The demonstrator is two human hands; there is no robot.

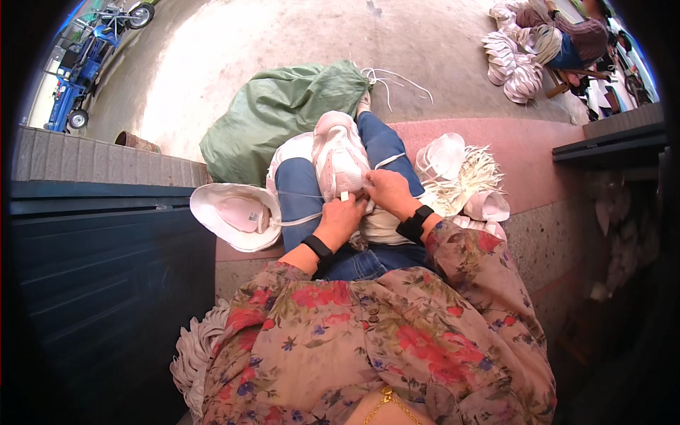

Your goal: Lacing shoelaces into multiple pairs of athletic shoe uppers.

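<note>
A pale pink and white shoe upper (338, 157) lies lengthwise between my knees, toe end away from me. My left hand (341, 218) is closed at its near end, fingers gripping the edge beside a small white tab. Right beside it, my right hand (391, 191) has its fingers pinched together against the upper's right edge; whatever is between the fingertips is too small to make out. A thin pale strand crosses my left thigh toward the hands. Another white and pink shoe upper (241, 214) rests by my left thigh, its opening facing up.
A green sack (280, 106) lies beyond my knees. To my right are a bundle of white laces (476, 177) and more uppers (440, 157). Stacked pieces (202, 354) sit behind my left side. A dark blue door panel (113, 276) stands left. Another person (577, 39) sits far right near piled uppers.
</note>
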